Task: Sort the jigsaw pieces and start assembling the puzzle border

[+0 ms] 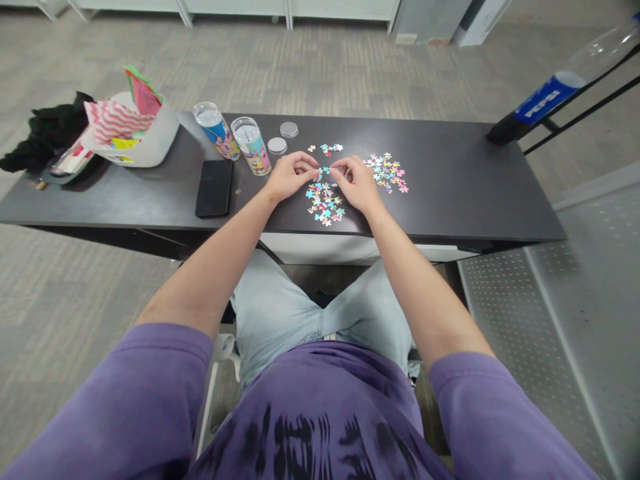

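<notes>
Both my hands meet over small jigsaw puzzle pieces [325, 205] on the dark desk. My left hand [294, 175] is pinched, thumb against fingertips, at a light blue puzzle piece [321, 173]. Just to its right, my right hand [356, 181] also pinches, its fingertips at another small blue puzzle piece [327, 170]. Whether the two pieces are joined is too small to tell. A short strip of puzzle pieces [331, 149] lies beyond my fingers. Beside my right hand spreads a second pile of colourful puzzle pieces [389, 172].
Left of my hands stand two clear printed canisters [253, 148] [217, 132], with two round metal lids [277, 146] [289, 129] nearby. A black phone [215, 189] lies in front of them. A white basket [160, 137] of cloths sits at far left; a Pepsi bottle [545, 100] at right.
</notes>
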The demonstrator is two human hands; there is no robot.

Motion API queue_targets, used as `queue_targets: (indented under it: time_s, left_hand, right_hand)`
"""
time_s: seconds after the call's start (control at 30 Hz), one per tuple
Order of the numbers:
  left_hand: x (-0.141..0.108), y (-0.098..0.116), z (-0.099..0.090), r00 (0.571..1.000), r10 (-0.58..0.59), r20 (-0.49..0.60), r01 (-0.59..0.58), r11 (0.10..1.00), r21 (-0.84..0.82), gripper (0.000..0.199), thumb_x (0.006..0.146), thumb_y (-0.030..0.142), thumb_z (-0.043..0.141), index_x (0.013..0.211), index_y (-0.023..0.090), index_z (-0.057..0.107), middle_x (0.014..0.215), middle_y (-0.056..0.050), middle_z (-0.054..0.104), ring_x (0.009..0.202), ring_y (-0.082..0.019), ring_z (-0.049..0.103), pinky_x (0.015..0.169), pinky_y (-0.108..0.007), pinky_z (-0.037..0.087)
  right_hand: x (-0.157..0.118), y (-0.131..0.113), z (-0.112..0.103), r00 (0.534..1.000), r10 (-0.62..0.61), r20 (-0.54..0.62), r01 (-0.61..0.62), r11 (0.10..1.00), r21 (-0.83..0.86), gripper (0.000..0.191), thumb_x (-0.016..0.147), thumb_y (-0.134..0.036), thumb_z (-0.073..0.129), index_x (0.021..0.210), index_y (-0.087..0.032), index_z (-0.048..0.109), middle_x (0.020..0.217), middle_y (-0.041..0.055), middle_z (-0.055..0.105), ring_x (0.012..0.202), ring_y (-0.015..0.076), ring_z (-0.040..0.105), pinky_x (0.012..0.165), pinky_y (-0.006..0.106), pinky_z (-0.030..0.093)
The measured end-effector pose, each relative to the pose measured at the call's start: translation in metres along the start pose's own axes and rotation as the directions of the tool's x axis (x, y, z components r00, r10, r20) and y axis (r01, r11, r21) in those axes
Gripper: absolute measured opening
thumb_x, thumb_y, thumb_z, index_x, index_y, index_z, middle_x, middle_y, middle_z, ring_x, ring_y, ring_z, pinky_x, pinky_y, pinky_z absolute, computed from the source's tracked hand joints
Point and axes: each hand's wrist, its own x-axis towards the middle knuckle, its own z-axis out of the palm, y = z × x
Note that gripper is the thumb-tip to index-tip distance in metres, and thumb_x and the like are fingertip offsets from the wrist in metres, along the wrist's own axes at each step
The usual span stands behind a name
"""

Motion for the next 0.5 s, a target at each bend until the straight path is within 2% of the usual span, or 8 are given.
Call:
queue_targets:
  time_s: [0.1,0.2,0.4,0.5]
  left_hand:
    - [-0.0015,-0.0002,-0.0001,0.999,0.018,0.041,-0.018,1.000,-0.001,0.032,0.094,0.037,0.101,0.118,0.024,0.085,0.098,-0.005,0.091,0.081,-0.019,0.075,0.080,-0.033,0.057]
    - [-0.0029,0.0012,-0.0004,0.997,0.036,0.074,-0.036,0.999,0.006,0.038,0.095,0.045,0.106,0.119,0.024,0.084,0.100,-0.005,0.092,0.083,-0.020,0.078,0.082,-0.034,0.059]
    - [-0.0039,0.0053,-0.0006,0.996,0.029,0.086,-0.030,1.000,0.002,0.027,0.096,0.029,0.099,0.120,0.022,0.088,0.098,-0.004,0.091,0.080,-0.019,0.075,0.080,-0.033,0.056]
    - [-0.0036,0.0059,-0.0009,0.993,0.035,0.111,-0.035,0.999,-0.001,0.025,0.095,0.029,0.097,0.118,0.022,0.090,0.097,-0.004,0.092,0.082,-0.020,0.077,0.082,-0.034,0.057]
  right_hand:
    - [-0.0018,-0.0035,-0.0008,0.993,-0.039,0.114,0.045,0.998,-0.053,0.008,0.122,-0.038,0.086,0.123,-0.030,0.090,0.123,0.0077,0.082,0.109,0.0333,0.076,0.123,0.056,0.055]
    - [-0.0035,-0.0064,-0.0027,0.984,-0.047,0.174,0.064,0.994,-0.091,0.006,0.121,-0.036,0.089,0.126,-0.033,0.090,0.125,0.0073,0.083,0.111,0.0341,0.076,0.127,0.057,0.052]
    - [-0.0015,-0.0060,-0.0013,0.990,-0.013,0.140,0.027,0.995,-0.096,0.012,0.120,-0.034,0.088,0.131,-0.033,0.085,0.124,0.0070,0.085,0.109,0.0340,0.073,0.123,0.056,0.053]
    - [0.0003,-0.0032,0.0002,0.988,-0.016,0.152,0.031,0.995,-0.093,0.002,0.120,-0.035,0.086,0.121,-0.033,0.086,0.116,0.0061,0.085,0.108,0.0346,0.073,0.121,0.056,0.053]
